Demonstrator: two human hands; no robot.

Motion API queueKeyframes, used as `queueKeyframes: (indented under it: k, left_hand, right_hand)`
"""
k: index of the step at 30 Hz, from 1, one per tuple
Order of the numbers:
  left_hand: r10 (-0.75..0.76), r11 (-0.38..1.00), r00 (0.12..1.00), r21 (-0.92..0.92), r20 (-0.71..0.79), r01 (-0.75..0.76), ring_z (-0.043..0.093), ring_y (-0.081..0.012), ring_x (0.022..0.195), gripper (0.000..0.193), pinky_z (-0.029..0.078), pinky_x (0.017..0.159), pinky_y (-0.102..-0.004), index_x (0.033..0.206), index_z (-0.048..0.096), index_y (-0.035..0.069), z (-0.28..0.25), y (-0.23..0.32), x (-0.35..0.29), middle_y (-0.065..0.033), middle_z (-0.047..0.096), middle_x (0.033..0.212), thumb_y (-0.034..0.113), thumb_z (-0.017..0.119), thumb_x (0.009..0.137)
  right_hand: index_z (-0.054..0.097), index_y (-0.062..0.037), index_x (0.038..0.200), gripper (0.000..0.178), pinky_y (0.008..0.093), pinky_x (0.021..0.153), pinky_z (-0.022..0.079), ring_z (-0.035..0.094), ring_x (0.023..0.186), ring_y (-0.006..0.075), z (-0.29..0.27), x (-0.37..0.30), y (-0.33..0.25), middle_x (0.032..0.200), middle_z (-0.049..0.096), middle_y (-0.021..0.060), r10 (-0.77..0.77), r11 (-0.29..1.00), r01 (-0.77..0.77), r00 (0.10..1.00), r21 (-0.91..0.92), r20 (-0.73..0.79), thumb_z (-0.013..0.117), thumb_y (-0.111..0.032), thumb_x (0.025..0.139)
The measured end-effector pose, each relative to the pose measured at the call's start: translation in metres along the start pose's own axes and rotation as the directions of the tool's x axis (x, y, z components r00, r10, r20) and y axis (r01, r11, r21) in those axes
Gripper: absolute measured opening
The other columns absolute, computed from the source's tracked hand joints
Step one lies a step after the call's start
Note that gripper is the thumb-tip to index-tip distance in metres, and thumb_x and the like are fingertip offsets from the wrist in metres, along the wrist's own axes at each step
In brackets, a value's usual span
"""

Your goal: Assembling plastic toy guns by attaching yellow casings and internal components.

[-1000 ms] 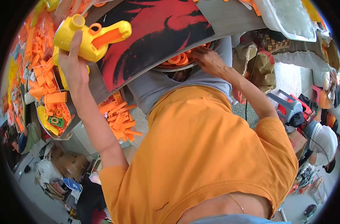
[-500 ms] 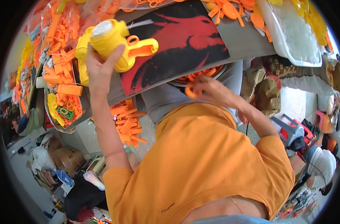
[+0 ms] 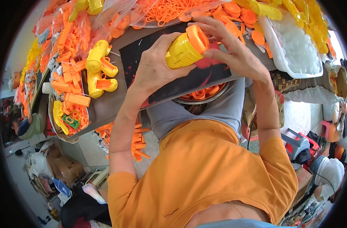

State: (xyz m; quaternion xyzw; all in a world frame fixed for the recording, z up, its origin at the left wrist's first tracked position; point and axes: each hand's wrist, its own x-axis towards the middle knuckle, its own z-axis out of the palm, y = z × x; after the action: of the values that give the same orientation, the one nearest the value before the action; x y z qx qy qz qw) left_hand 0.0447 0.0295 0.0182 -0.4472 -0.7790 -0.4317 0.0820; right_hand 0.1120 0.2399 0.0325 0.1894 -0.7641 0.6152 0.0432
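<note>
Above the dark mat with a red picture, my left hand is wrapped round a yellow plastic toy body. It is tilted, its round end up and to the right, and any handle is hidden by the hand. An orange ring sits at that end. My right hand spans this ring, thumb at its lower edge and fingers over the top. On my lap, under the table edge, a round bowl holds more orange rings.
Two yellow gun-shaped toy bodies lie left of the mat. Beside them stands a box with orange and green parts. Bags of orange parts line the far side. A white tray of translucent pieces is at far right.
My left hand has brought the yellow toy body rightward over the mat and turned it. My right hand has risen from the lap bowl with an orange ring, now at the body's end.
</note>
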Motion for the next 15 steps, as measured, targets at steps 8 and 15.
queueKeyframes:
  k: [8, 15]
  left_hand:
    - [0.063, 0.996, 0.996, 0.059, 0.068, -0.067, 0.065, -0.0322, 0.093, 0.085, 0.055, 0.077, -0.0384, 0.140, 0.042, 0.019, 0.002, -0.005, 0.009, -0.0102, 0.061, 0.113, 0.021, 0.082, 0.066]
    - [-0.004, 1.000, 0.993, -0.020, 0.117, 0.007, 0.066, -0.0323, 0.096, 0.096, 0.054, 0.080, -0.0385, 0.145, 0.031, 0.017, -0.004, -0.011, 0.011, -0.0126, 0.063, 0.112, 0.026, 0.083, 0.065]
  right_hand:
    - [0.053, -0.0074, 0.134, 0.050, 0.0315, 0.090, 0.047, 0.055, 0.111, 0.0189, -0.019, 0.007, -0.009, 0.131, 0.053, 0.0093, 0.004, 0.902, 0.012, 0.999, -0.431, 0.035, 0.066, -0.014, 0.087]
    - [0.060, -0.0132, 0.129, 0.057, 0.0315, 0.082, 0.048, 0.057, 0.108, 0.0196, -0.029, 0.017, -0.008, 0.132, 0.054, 0.0091, -0.156, 0.845, 0.214, 0.975, -0.490, 0.156, 0.070, -0.003, 0.074]
